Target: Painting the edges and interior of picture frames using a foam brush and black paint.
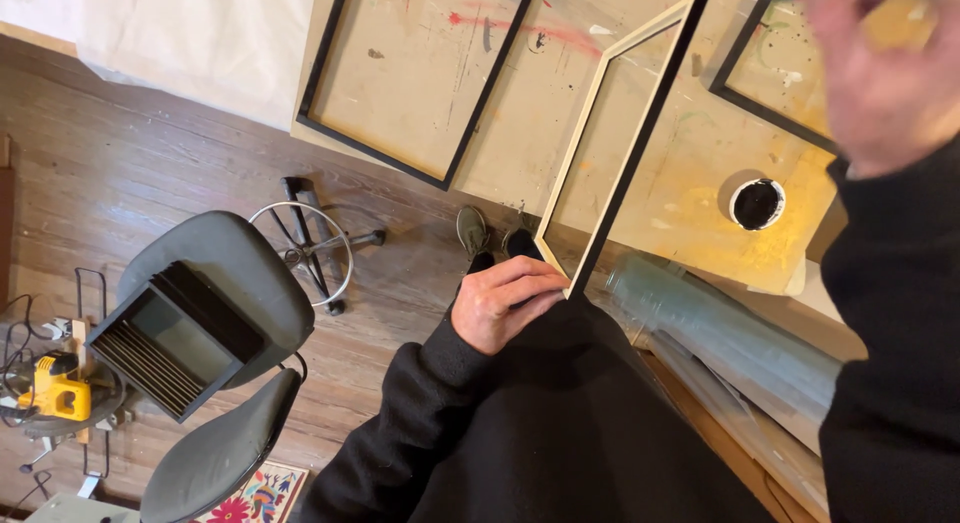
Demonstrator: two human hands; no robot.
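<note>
Frame painting, part done: pale wooden rectangular frame (618, 133), outer edge black, stood on edge at the paint-spattered desk (560, 103).
Left hand (505, 303) grip clasps its lower corner; right hand (880, 73) blurred, grip unclear; inner faces bare; round black paint pot (757, 204) nearby.

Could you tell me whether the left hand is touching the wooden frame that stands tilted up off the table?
Touching. The head view shows the left hand with its fingers closed on the lower corner of the wooden frame.

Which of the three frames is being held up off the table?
The middle frame, pale wood inside with a black outer edge, gripped at its lower corner by the left hand. The other two black frames lie flat on the table.
</note>
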